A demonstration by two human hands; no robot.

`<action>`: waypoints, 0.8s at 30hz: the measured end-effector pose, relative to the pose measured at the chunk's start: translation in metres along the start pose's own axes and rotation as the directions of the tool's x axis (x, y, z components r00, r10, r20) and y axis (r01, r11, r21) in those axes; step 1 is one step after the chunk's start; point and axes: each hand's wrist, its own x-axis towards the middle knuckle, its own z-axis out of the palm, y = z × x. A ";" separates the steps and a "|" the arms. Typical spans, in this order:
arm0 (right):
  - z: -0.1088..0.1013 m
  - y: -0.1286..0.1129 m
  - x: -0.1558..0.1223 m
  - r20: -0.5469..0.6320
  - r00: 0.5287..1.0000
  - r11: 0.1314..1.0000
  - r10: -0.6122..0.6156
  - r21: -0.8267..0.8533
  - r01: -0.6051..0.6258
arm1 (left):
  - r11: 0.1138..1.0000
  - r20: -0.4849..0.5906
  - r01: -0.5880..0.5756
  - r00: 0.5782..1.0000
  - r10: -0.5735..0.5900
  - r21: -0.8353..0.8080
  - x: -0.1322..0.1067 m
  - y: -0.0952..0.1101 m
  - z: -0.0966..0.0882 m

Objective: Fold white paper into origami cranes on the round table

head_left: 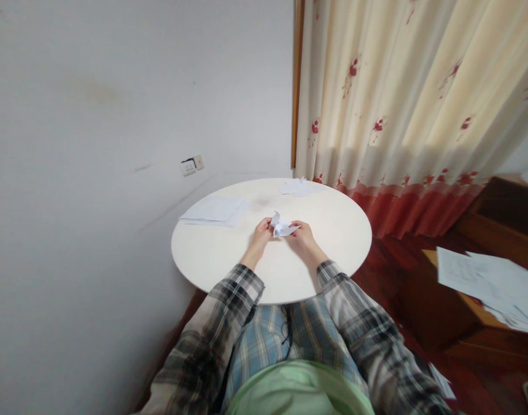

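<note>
A piece of folded white paper (282, 226), with points sticking up and out to the sides, is held between my two hands just above the round white table (221, 259). On its left side my left hand (263, 231) pinches it between thumb and fingers. My right hand (303, 233) grips its right flap the same way. Parts of the fingers are hidden behind the paper, and its exact folded shape is too small to make out.
A stack of white paper sheets (216, 210) lies at the table's left. More paper pieces (299, 187) lie at its far edge. To the right, loose sheets (497, 282) cover a wooden cabinet. A wall with a socket (188, 168) and a curtain (389, 115) stand behind.
</note>
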 end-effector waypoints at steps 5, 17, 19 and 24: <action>0.002 -0.008 -0.005 0.016 0.996 0.992 0.085 0.093 -0.086 | 1.000 -0.021 -0.008 1.000 0.009 0.026 0.001 -0.001 -0.001; 0.002 -0.015 -0.008 0.065 0.976 0.941 0.209 0.260 -0.218 | 0.998 -0.051 -0.005 0.999 0.008 0.059 0.002 -0.004 -0.002; 0.001 -0.016 -0.008 0.096 0.971 0.923 0.220 0.303 -0.239 | 0.998 -0.051 -0.005 0.999 0.008 0.062 0.002 -0.004 -0.002; -0.004 -0.019 -0.009 0.283 0.931 0.858 0.231 0.392 -0.332 | 0.994 -0.063 -0.042 0.997 0.049 0.103 0.004 -0.007 -0.004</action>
